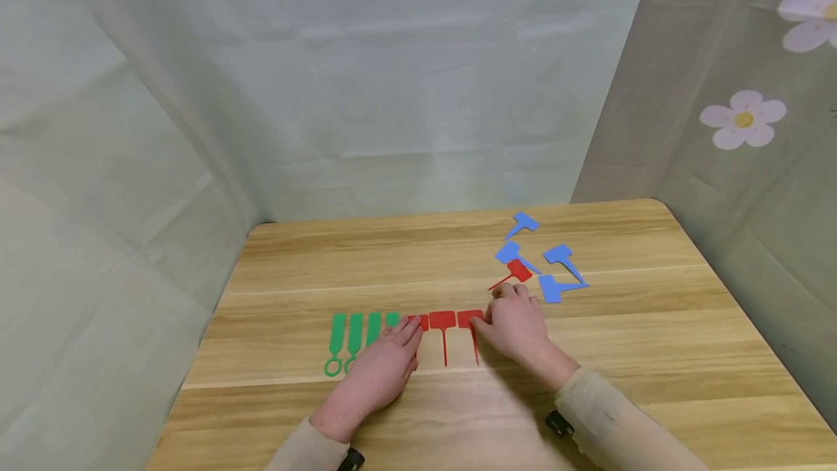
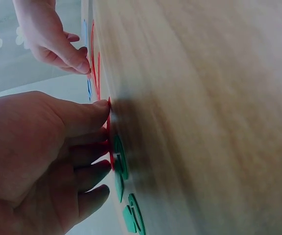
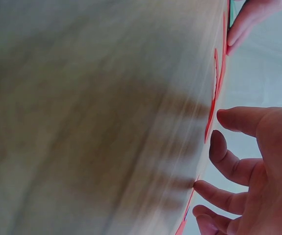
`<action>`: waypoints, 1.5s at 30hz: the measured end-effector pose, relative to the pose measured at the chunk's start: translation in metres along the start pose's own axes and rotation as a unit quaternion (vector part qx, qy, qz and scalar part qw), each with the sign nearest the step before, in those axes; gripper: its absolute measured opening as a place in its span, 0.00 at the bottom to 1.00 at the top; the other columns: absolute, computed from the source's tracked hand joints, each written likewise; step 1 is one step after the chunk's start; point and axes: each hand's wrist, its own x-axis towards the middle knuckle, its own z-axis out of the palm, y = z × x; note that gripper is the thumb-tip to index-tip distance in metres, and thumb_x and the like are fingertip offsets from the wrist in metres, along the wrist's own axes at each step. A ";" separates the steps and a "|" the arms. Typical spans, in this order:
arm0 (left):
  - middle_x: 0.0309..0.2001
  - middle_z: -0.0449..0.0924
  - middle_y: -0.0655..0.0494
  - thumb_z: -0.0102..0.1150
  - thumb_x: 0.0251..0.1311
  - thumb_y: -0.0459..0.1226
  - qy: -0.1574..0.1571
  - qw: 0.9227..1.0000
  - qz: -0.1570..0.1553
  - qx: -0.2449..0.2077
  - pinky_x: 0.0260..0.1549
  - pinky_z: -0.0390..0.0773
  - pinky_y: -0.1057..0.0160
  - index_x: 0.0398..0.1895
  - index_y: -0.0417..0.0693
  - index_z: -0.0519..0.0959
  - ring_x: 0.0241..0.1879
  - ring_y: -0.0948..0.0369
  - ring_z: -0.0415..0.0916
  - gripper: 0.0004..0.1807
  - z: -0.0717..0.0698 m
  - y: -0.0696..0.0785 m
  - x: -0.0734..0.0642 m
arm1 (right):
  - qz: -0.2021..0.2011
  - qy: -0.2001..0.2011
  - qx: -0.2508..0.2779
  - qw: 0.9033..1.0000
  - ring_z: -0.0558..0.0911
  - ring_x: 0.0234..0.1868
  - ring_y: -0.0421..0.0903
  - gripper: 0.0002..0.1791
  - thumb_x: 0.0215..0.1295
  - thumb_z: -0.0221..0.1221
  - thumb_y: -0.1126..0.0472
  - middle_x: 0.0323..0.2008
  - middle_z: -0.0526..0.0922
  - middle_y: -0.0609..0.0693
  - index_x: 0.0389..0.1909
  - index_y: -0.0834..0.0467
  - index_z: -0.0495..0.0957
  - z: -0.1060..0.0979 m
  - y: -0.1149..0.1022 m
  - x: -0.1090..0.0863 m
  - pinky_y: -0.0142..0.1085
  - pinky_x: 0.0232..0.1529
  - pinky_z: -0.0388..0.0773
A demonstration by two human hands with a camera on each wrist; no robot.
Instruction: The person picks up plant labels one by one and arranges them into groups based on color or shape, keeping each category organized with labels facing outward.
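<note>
Three red T-shaped plant labels lie side by side in the head view, stems toward the person. My left hand (image 1: 382, 365) rests its fingertips on the leftmost red label (image 1: 423, 323) and partly covers it, along with some of the green ring-ended tags (image 1: 337, 333). Between the hands is the middle red label (image 1: 442, 319). At the right one (image 1: 469, 317), the thumb of my right hand (image 1: 519, 322) is at the head's edge, its other fingers loosely bent near the tabletop. Just beyond those fingers lies another red label (image 1: 521, 271), tilted, beside a blue label (image 1: 508, 252).
More blue T-shaped labels lie scattered at the back right, including a far one (image 1: 523, 223) and two by the right hand, an upper (image 1: 559, 256) and a lower (image 1: 551, 288). The wooden table (image 1: 294, 256) meets hanging pale cloth (image 1: 425, 93) behind.
</note>
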 end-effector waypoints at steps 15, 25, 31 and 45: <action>0.77 0.70 0.44 0.61 0.77 0.42 0.022 0.999 -0.004 0.045 0.73 0.68 0.38 0.74 0.37 0.75 0.78 0.47 0.64 0.28 0.000 0.000 0.001 | -0.004 0.002 0.008 1.000 0.74 0.64 0.65 0.20 0.69 0.69 0.43 0.59 0.81 0.59 0.18 0.46 0.85 -0.002 -0.001 0.001 0.61 0.56 0.76; 0.75 0.73 0.43 0.63 0.76 0.42 0.022 0.999 -0.009 0.047 0.73 0.68 0.38 0.72 0.35 0.77 0.76 0.46 0.67 0.28 -0.001 0.002 0.001 | -0.006 0.002 0.009 1.000 0.74 0.64 0.64 0.20 0.69 0.69 0.44 0.58 0.82 0.58 0.19 0.47 0.86 -0.003 -0.001 0.001 0.61 0.56 0.76; 0.75 0.73 0.43 0.63 0.76 0.43 0.032 0.998 -0.005 0.049 0.73 0.67 0.38 0.72 0.35 0.76 0.76 0.46 0.68 0.29 0.000 0.002 0.001 | -0.007 0.003 0.012 1.000 0.74 0.64 0.64 0.20 0.69 0.69 0.44 0.58 0.82 0.58 0.18 0.48 0.85 -0.004 -0.001 0.000 0.61 0.55 0.76; 0.75 0.73 0.41 0.64 0.76 0.47 0.051 0.998 0.009 0.038 0.74 0.66 0.39 0.73 0.34 0.75 0.76 0.45 0.68 0.32 0.001 0.008 0.006 | -0.009 0.015 0.035 0.999 0.74 0.64 0.63 0.19 0.70 0.66 0.45 0.56 0.84 0.57 0.20 0.48 0.85 -0.007 0.002 -0.001 0.62 0.55 0.76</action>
